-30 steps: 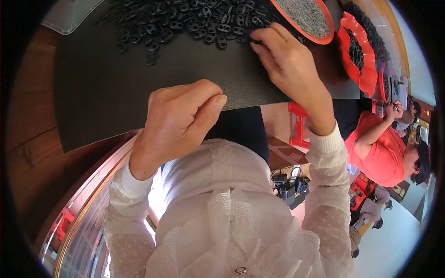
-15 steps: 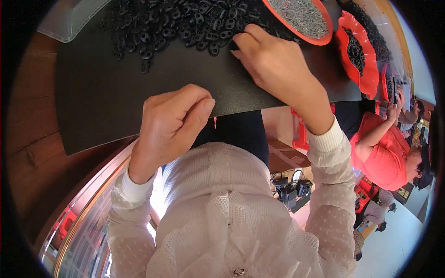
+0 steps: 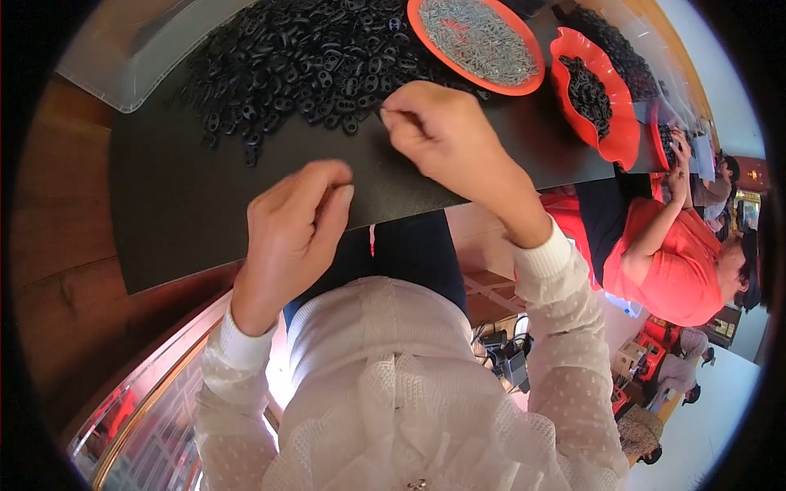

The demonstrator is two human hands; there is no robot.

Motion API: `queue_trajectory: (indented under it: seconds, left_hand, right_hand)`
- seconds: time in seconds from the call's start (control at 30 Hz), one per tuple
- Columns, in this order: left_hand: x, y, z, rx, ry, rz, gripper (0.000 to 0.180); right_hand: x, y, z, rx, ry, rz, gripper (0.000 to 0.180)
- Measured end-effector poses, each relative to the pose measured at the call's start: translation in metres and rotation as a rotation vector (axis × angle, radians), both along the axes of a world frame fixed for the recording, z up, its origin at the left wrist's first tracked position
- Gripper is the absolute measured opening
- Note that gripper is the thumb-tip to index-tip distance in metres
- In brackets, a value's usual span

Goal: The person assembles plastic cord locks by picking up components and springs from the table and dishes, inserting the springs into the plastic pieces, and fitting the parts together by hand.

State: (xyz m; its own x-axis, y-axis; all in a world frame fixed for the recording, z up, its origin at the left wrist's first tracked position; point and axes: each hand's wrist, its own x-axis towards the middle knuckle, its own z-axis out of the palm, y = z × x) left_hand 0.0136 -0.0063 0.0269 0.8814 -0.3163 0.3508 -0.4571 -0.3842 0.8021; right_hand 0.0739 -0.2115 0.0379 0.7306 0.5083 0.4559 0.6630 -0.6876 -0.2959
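My left hand [image 3: 293,225] is closed above the near edge of a dark mat [image 3: 184,233], thumb and forefinger drawn together. Anything held in it is too small or hidden to make out. Farther right, my right hand [image 3: 446,135] is in a pinch, fingertips just beside the near edge of a pile of small black two-holed pieces [image 3: 303,69]. What its fingertips grip, if anything, cannot be told. The black pieces look like cord locks and are heaped across the far part of the mat.
An orange plate of small silvery metal pieces [image 3: 536,75] lies beyond my right hand. Right of it stands a wavy red dish [image 3: 626,135] of black parts. A clear plastic bin [image 3: 131,98] is at far left. A person in a coral shirt [image 3: 675,270] works at right.
The whole view has shifted, so the pile and dishes sit lower in the picture. My right hand's fingers have curled into a tighter pinch near the pile. My left hand stays closed.
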Motion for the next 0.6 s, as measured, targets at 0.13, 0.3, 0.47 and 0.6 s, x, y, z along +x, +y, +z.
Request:
queue_trajectory:
  seconds: [0.13, 0.3, 0.47, 0.6]
  left_hand:
    - [0.014, -0.008, 0.005, 0.205, -0.329, 0.079, 0.027]
    - [0.029, -0.014, 0.004, 0.309, -0.497, 0.0, 0.024]
    - [0.025, -0.011, -0.002, 0.4, -0.534, -0.06, 0.02]
    - [0.02, -0.011, -0.01, 0.287, -0.345, -0.08, 0.019]
  right_hand:
    - [-0.021, 0.001, 0.018, 0.581, 0.711, -0.064, 0.012]
    - [-0.036, 0.005, 0.013, 0.743, 1.003, -0.043, 0.01]
    - [-0.039, 0.007, 0.002, 0.738, 0.98, -0.014, 0.016]
    - [-0.038, 0.01, 0.001, 0.672, 0.82, -0.004, 0.032]
